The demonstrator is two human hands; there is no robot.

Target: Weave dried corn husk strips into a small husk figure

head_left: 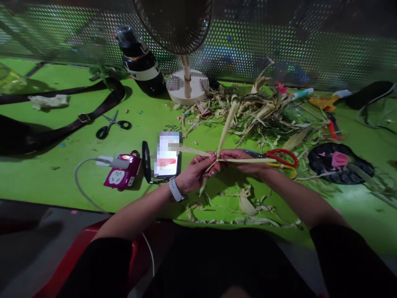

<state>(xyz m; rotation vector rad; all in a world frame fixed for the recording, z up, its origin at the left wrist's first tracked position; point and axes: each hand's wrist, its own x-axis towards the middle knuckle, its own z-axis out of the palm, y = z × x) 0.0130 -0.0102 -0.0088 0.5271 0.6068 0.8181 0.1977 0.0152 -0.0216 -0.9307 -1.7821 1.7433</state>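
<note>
My hands meet over the green table (46, 174), left forearm (145, 209) slanting up and in, right forearm (294, 194) coming across from the other side, both wrists bent so the fingertips come together. My left hand (198, 170) is closed to a pinch, thumb and fingers on the crossing of the husk strips (228, 124); my right hand (240, 159) is curled in at the same spot, gripping too. So the strips sit right between my fingers, pale, flat and papery: one sticking up and away, one pointing left across the phone (170, 165) (screen lit bright), one lying over my right hand, a short end hanging down. Just past my right wrist, scissors (269, 156) show one red loop, one yellow. Beyond, a tangled heap (269, 116) of curled, dry-looking husk; nearer me, crinkled scraps (247, 203).
</note>
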